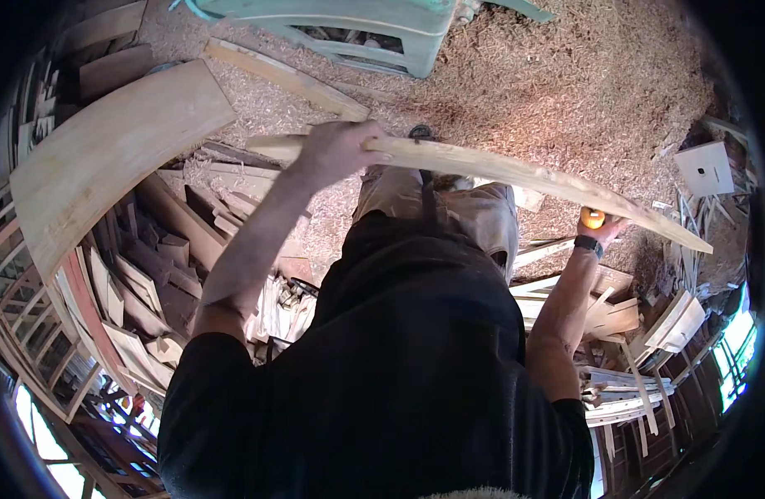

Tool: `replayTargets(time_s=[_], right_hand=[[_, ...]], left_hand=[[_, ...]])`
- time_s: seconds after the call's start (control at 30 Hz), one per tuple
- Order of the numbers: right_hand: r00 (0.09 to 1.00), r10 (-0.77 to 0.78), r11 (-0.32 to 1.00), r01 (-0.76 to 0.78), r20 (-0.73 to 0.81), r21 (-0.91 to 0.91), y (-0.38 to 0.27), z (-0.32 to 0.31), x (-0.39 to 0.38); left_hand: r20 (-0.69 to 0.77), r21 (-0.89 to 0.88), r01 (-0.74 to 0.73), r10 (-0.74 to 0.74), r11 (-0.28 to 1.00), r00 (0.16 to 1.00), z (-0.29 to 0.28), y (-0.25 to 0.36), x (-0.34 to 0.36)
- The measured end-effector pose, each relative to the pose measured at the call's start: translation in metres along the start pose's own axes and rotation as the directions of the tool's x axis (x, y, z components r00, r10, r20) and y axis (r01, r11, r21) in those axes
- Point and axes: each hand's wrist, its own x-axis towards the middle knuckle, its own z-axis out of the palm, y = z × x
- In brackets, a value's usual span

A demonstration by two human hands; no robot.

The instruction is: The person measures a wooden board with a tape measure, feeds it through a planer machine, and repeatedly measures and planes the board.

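A long, narrow wooden board (499, 168) spans the space before my body, its right end tilting toward me. Near its left end my left hand (336, 150) is closed around it, thumb over the near edge. My right hand (613, 231) is at the board's near edge toward the right end, fingers partly hidden by the wood. Within that hand sits a round yellow-orange object (593, 218) that looks like a tape measure. A dark watch (589, 244) is on my right wrist.
Wood shavings cover the floor (565, 75). A green plastic chair or stool (436, 33) stands ahead. On the left, a wide curved-looking panel (124, 158) lies over stacked offcuts (170, 249). Another plank (287, 79) lies ahead. More scrap wood (615, 316) is heaped right.
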Motion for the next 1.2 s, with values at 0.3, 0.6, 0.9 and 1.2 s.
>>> replayTargets(time_s=[0.3, 0.6, 0.9, 1.2], right_hand=[[0.976, 0.174, 0.952, -0.202, -0.134, -0.230, 0.042, -0.093, -0.005], [0.962, 0.178, 0.945, -0.226, -0.206, -0.236, 0.116, -0.193, -0.016], [0.963, 0.243, 0.938, -0.264, -0.115, -0.224, 0.123, -0.251, -0.053], [0.996, 0.035, 0.999, -0.036, -0.083, -0.018, 0.134, -0.243, -0.110]], left_hand=[[0.134, 0.053, 0.142, -0.148, 0.988, 0.980, 0.059, -0.083, -0.081], [0.101, 0.228, 0.286, -0.315, 0.931, 0.944, 0.071, -0.094, -0.186], [0.212, -0.408, 0.517, -0.472, 0.753, 0.855, 0.028, -0.144, -0.269], [0.016, -0.941, 0.223, -0.628, 0.253, 0.778, 0.051, -0.156, -0.269]])
